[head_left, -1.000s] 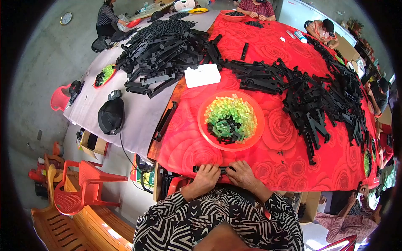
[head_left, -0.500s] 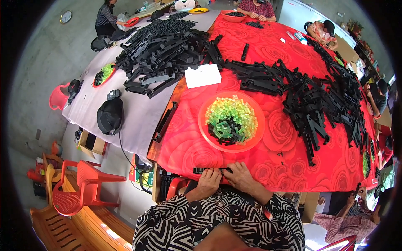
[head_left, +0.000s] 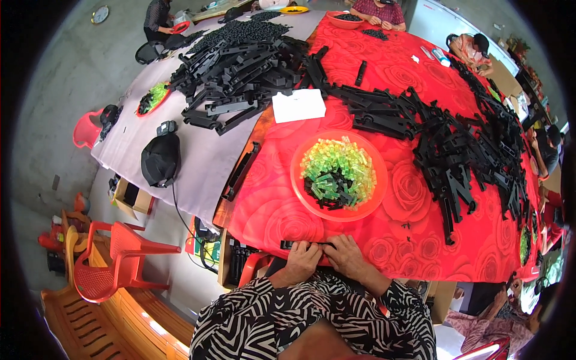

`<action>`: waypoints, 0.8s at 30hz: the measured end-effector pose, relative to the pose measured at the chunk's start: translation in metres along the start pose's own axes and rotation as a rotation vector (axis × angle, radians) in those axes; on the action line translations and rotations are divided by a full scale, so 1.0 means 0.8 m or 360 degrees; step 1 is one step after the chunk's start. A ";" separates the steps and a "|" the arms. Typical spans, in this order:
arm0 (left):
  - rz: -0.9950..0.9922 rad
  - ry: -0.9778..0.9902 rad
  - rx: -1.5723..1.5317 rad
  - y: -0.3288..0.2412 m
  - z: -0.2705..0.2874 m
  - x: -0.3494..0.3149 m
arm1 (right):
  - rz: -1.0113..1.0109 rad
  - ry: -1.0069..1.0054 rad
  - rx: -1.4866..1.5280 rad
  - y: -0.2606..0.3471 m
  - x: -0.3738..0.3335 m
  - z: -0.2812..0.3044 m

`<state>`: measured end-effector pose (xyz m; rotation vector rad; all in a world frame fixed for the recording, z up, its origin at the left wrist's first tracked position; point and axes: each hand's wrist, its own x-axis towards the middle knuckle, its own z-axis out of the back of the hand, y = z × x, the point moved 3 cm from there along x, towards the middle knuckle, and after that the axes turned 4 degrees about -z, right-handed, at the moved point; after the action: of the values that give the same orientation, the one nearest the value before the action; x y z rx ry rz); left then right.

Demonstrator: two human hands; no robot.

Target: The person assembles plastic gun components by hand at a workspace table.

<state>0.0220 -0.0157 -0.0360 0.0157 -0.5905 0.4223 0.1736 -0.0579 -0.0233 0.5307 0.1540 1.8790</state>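
Note:
At the near edge of the table, a long black plastic part [head_left: 287, 245] lies crosswise under my fingers. My left hand [head_left: 303, 261] is closed on its middle, fingers bent over the top. My right hand [head_left: 348, 257] grips it near the right end, with fingers curled and close to the left hand. Both hands cover most of the part, so only its left end and a short stretch between them show. Just beyond the hands stands a round red bowl [head_left: 297, 193] of yellow-green translucent pieces and small black pieces.
Black plastic parts heap up at the far left [head_left: 240, 72] and along the right [head_left: 462, 150]. A white box [head_left: 299, 105] sits behind the bowl. One black part [head_left: 242, 171] lies at the left, near a black cap [head_left: 161, 161]. A red chair [head_left: 114, 264] stands left. Other people sit around the table.
The whole view has shifted slightly, so the table things appear a little to the right. My hands stay on the black part, with the right fingers moved slightly.

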 end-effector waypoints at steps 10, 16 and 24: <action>-0.0104 0.0159 -0.0134 0.008 0.006 0.010 | -0.0037 0.0110 0.0155 -0.004 0.007 0.002; -0.0183 0.0293 -0.0277 0.014 0.012 0.023 | -0.0054 0.0179 0.0223 -0.005 0.012 0.006; -0.0090 0.0439 -0.0465 0.022 0.005 0.027 | -0.0066 0.0157 0.0277 -0.010 0.016 0.003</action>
<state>0.0291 0.0076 -0.0227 -0.3002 -0.3738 0.2739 0.1779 -0.0434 -0.0201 0.5488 0.3937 1.8617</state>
